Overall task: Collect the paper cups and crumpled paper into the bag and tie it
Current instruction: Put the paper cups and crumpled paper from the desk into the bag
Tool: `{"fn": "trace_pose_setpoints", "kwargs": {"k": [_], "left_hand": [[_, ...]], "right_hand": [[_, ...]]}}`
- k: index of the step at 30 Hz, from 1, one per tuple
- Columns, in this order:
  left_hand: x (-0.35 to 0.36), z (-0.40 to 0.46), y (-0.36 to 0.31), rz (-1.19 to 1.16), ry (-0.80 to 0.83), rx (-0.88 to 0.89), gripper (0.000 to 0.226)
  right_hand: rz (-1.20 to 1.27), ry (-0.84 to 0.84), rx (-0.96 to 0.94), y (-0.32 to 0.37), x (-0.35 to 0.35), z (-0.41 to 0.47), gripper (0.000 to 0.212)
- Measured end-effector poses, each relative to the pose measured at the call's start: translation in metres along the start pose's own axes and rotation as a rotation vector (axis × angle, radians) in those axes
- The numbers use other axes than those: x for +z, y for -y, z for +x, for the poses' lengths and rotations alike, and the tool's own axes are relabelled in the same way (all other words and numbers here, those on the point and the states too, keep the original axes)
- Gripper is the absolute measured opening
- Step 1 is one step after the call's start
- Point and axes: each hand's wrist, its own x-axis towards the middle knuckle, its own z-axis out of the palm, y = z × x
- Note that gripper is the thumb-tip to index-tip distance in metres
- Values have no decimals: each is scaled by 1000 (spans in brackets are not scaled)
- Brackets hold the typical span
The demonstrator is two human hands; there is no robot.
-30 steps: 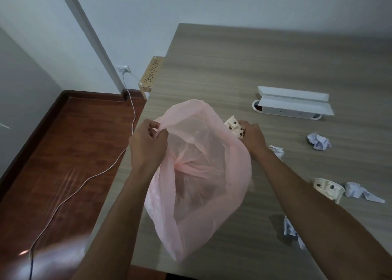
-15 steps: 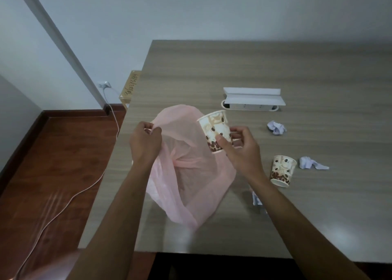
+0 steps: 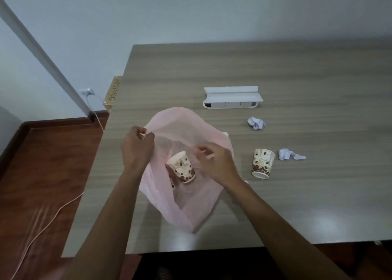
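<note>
Fingers [image 3: 146, 134] of the left hand [image 3: 135, 148] pinching the pink bag [image 3: 186, 205] rim, one paper cup [image 3: 181, 167] already inside, right hand [image 3: 214, 163] loosely curled over the mouth and grasping nothing (apparently), second cup [image 3: 262, 163] and two crumpled papers [image 3: 256, 122] [image 3: 289, 154] left on the table [image 3: 318, 194], bag untied.

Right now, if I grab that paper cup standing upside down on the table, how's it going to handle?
The paper cup is probably light and thin-walled, so a firm squeeze may crush it. Resting on its wide rim, it looks stable, though a push would likely slide it across the smooth table.
</note>
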Motion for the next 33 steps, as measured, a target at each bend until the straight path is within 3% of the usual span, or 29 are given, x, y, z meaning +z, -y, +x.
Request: {"fn": "trace_pose_setpoints", "kwargs": {"k": [3, 6, 12, 16, 19, 24, 28, 31, 33], "left_hand": [[-6, 3, 7, 6, -50, -2, 8], [-11, 7, 12, 34, -94, 2, 9], [4, 2, 13, 22, -54, 6, 8], [16, -3, 11, 30, -38, 30, 7], [22, -5, 9, 14, -38, 30, 7], [27, -11, 5, -16, -20, 21, 7], [27, -12, 0, -26, -22, 10, 6], [23, -10, 0, -26, -54, -8, 7], [21, -9, 0, -31, -69, -38, 9]], "right_hand": [[-51, -271, -63, -8, -37, 16, 10], [-96, -359, 96, -35, -62, 46, 12], [-165, -71, 332, -90, -63, 105, 36], [-348, 150, 250, -106, -55, 128, 50], [-428, 191, 187, -117, -47, 133, 38], [-253, -72, 271, -117, -45, 118, 28], [74, -329, 297, -69, -67, 103, 25], [262, -359, 131, -21, -81, 79, 23], [255, -268, 31, 4, -84, 60, 27]]}}
